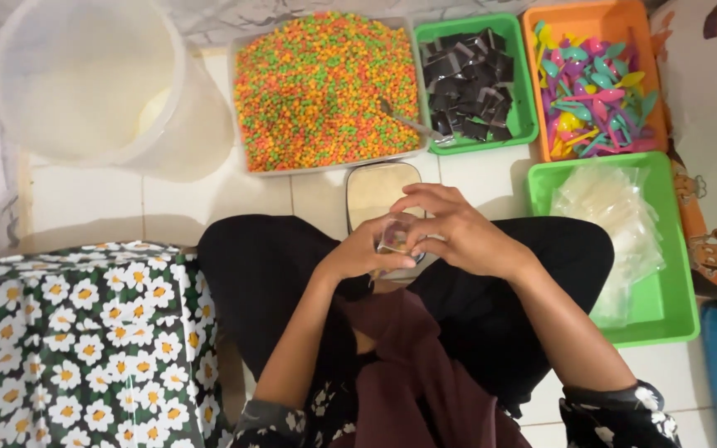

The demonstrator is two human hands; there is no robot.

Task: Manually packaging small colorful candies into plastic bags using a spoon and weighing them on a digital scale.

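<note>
Light fell bright and even from above — colours stayed vivid, with no harsh glare on the white floor tiles. Soft shadows pooled beside the translucent bucket. Focus held sharp at centre — edges bowed slightly, and the corners went softer.

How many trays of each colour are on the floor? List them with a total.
Green trays: 2 (one with black packets, one with clear bags)
Orange tray: 1
Grey tray of coloured bits: 1
Total: 4
</note>
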